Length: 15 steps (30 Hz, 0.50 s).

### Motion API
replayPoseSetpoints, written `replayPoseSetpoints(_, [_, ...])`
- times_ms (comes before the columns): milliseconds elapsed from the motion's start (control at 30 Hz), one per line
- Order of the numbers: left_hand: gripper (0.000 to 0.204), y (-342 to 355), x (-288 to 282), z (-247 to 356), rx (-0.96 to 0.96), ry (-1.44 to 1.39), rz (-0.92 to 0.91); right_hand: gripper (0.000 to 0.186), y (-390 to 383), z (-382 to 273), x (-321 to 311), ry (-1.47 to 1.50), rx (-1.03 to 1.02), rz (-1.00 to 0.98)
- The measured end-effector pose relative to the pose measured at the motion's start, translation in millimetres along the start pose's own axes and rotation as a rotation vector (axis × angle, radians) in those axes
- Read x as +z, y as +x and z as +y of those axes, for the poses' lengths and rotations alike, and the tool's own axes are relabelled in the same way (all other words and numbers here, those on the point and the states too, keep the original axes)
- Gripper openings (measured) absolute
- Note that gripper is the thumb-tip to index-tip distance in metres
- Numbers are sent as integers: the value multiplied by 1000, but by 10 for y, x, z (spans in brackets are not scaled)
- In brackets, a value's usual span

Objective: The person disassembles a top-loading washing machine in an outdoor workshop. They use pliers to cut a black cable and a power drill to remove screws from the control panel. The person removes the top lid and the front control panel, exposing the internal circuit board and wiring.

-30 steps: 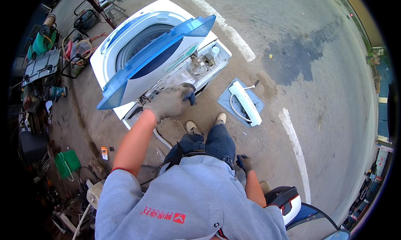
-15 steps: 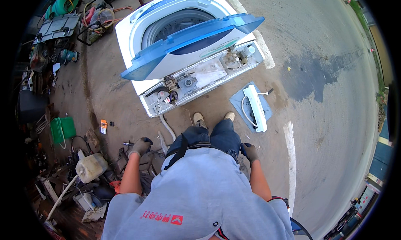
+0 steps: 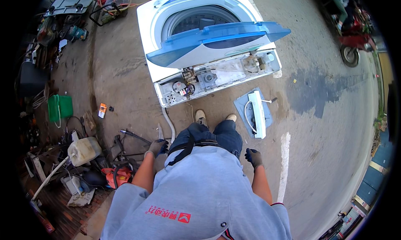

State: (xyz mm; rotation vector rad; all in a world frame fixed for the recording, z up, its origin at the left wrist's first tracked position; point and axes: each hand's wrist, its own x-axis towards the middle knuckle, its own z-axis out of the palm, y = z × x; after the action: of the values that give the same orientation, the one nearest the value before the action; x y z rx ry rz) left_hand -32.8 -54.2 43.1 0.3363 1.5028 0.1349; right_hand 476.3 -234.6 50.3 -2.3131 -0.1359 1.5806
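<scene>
My left hand (image 3: 157,147), in a grey and dark glove, hangs beside my left hip with its fingers loosely bent and apart. Nothing shows in it. A dark rod (image 3: 136,136) on the ground runs toward that hand in the picture. On the other side my right hand (image 3: 253,157), gloved alike, hangs off my right hip, fingers bent but apart and holding nothing visible. Beyond my feet stands a white top-loading washing machine (image 3: 146,39). Its blue lid (image 3: 225,33) is raised, and the opened back section (image 3: 225,75) exposes valves, wires and a motor-like part.
A white panel with a hose (image 3: 259,114) lies on a grey-blue sheet (image 3: 267,108) to the right. A grey drain hose (image 3: 168,123) runs from the machine. Leftward are a green basket (image 3: 60,108), a jerrycan (image 3: 85,151) and an orange chainsaw (image 3: 119,176). A red motorcycle (image 3: 355,41) carries a person.
The view has shifted, so the washing machine sits farther right and higher. My left hand has come closer to my hip; my right hand hangs farther from it. A motorcycle and rider have appeared.
</scene>
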Motion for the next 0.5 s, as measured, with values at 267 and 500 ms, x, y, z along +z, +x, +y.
replayPoseSetpoints(267, [25,92,-74,278,76,114,46,39,-21,-46,83,71,-78,17])
replayPoseSetpoints(500, [24,71,-49,332,58,138,53,40,-21,84,154,108,-57,-10])
